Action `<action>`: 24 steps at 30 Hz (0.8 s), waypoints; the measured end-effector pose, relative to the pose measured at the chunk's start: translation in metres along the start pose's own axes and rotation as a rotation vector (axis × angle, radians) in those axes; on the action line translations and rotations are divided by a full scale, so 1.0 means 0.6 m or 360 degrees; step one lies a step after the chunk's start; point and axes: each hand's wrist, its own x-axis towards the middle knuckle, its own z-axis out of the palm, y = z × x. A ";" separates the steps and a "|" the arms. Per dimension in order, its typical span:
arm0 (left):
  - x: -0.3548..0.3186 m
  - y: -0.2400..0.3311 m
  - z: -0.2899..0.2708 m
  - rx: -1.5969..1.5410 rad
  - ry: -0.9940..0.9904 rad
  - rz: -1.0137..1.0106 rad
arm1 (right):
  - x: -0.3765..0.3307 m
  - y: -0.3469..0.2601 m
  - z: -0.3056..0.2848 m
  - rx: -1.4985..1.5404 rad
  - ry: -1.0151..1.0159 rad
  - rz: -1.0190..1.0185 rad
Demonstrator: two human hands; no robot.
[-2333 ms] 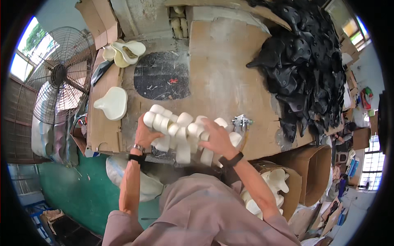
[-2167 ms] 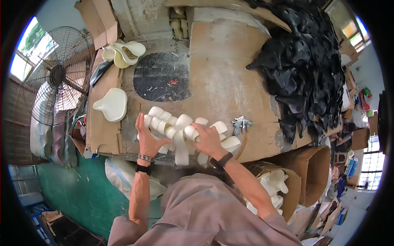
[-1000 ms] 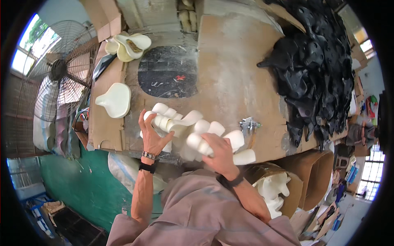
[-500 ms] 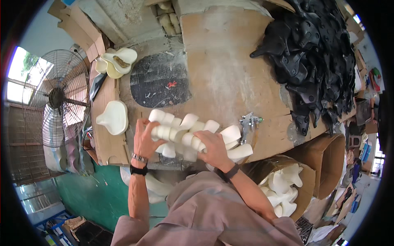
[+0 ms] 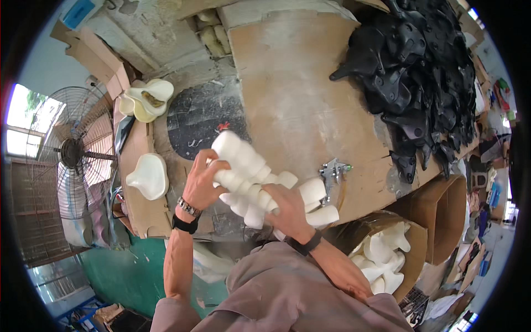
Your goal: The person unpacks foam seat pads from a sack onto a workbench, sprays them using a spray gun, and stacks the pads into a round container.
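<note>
A nested stack of white foam saddle pads [image 5: 239,159] is held between my two hands above the near part of the table. My left hand [image 5: 202,180] closes round its left end, fingers over the top. Farther right, my right hand [image 5: 289,211] grips the stack, its fingers wrapped over the pads. Some pads at the right end fan out past my right hand. A single white saddle pad [image 5: 148,176] lies on cardboard to the left. Just right of the stack rests a metal spray gun [image 5: 333,174] with a hose.
Black plastic saddle shells [image 5: 412,72] are heaped at the far right. Near right, an open cardboard box [image 5: 418,252] holds more white pads, with another cardboard box [image 5: 449,221] beside it. More pads [image 5: 145,99] sit far left, near a wire-caged fan [image 5: 72,152].
The stack's left end has swung up and away from me, its pads now lying closer together. Both hands keep their hold. The view has shifted slightly.
</note>
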 end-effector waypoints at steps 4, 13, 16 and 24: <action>0.133 0.033 -0.020 -0.0134 -0.0043 0.0307 | 0.017 -0.014 -0.054 -0.0090 0.0261 0.0052; 0.398 0.014 -0.004 0.0002 -0.0206 0.0649 | 0.158 0.008 -0.073 -0.0151 0.0765 0.0361; 0.355 0.003 0.041 -0.0041 0.0089 0.0255 | 0.206 0.073 -0.057 -0.0009 0.0670 0.0542; -0.019 0.012 0.257 -0.0392 -0.0167 -0.0407 | 0.287 0.158 -0.051 0.0073 0.0395 0.0723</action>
